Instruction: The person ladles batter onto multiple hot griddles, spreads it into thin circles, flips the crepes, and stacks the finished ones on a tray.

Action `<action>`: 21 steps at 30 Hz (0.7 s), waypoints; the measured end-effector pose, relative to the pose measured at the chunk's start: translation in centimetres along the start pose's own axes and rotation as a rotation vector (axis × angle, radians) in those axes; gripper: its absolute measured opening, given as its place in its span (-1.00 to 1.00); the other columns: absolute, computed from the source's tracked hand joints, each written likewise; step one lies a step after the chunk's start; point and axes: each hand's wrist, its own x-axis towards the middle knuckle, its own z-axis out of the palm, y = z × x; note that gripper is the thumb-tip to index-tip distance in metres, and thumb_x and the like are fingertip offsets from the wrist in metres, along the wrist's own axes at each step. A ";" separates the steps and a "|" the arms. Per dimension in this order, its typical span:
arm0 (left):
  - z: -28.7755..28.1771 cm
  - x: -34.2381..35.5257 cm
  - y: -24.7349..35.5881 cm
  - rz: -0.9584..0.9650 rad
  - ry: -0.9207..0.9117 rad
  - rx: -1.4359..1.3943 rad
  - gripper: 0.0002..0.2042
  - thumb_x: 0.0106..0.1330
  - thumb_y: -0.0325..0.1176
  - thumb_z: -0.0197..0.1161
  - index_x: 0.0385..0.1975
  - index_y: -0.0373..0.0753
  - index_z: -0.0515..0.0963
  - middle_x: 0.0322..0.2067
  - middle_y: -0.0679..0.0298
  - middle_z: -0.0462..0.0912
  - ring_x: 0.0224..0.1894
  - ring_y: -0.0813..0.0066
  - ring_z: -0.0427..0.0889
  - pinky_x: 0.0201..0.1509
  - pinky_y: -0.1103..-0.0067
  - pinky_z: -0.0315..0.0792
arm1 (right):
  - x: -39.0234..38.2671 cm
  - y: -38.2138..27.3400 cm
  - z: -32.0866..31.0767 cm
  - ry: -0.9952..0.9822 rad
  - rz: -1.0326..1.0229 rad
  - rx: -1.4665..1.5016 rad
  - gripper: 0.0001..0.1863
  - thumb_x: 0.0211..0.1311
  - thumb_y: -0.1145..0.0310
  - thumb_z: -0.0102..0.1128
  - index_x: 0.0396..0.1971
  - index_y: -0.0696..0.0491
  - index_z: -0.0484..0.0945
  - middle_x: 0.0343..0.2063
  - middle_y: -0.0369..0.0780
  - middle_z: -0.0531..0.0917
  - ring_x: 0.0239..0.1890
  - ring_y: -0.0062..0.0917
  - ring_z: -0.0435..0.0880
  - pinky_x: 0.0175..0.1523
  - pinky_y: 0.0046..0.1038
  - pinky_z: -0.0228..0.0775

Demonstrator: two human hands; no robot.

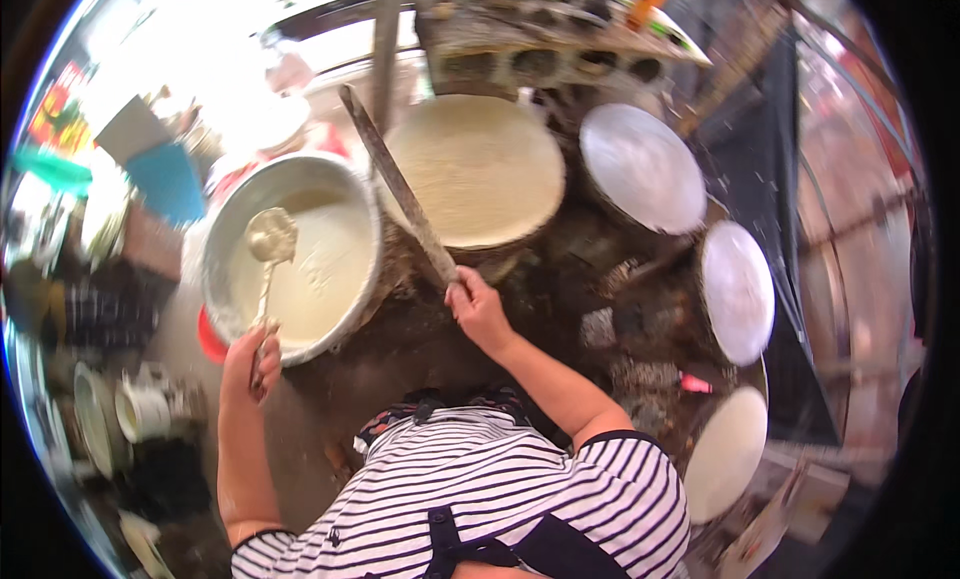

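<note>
My left hand (250, 364) is closed around the handle of a ladle (271, 237), whose bowl is coated in pale batter. The ladle is over a large round metal pot (374, 244) at the left, partly filled with creamy batter (325, 264). My right hand (480, 314) grips the near end of a long, flat wooden stick (395, 179). That stick slants away to the far left, crossing the left side of a round griddle (485, 169). A yellowish layer of batter covers the griddle. Whether the stick touches it I cannot tell.
Three more round, pale-topped griddles, at the far right (643, 169), the right (738, 292) and the near right (728, 454), curve around me. Hollow blocks (520, 67) stand behind the batter-covered griddle, beside an upright post (387, 54). A white mug-like container (142, 411) is at the left.
</note>
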 end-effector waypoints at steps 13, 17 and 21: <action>42.0 0.2 -10.3 -0.117 -0.814 0.745 -0.85 0.31 -0.31 -0.02 -0.33 -0.27 0.39 -0.65 0.37 0.34 -0.83 0.71 0.20 -0.86 0.73 0.05 | -17.0 0.4 -27.7 1.090 0.003 0.526 -0.88 0.33 0.44 -0.18 -0.19 0.12 0.20 -0.44 -0.22 0.48 -0.55 -0.58 0.53 -0.44 -0.49 0.50; 58.3 -1.0 -21.5 -0.218 -1.183 0.954 -0.83 0.30 -0.27 -0.02 -0.42 -0.22 0.37 -0.69 0.40 0.34 -0.84 0.69 0.20 -0.85 0.72 0.05 | -23.7 -0.4 -36.1 1.346 0.087 0.444 -0.87 0.31 0.46 -0.20 -0.19 0.13 0.19 -0.45 -0.21 0.47 -0.65 -0.61 0.49 -0.59 -0.56 0.42; 68.4 0.6 -34.9 -0.209 -1.370 1.299 -0.83 0.32 -0.27 -0.01 -0.41 -0.23 0.34 -0.65 0.38 0.33 -0.77 0.69 0.27 -0.80 0.69 0.18 | -29.0 0.2 -40.1 1.442 0.174 0.408 -0.86 0.28 0.46 -0.21 -0.19 0.14 0.20 -0.56 -0.25 0.44 -0.78 -0.66 0.34 -0.75 -0.61 0.18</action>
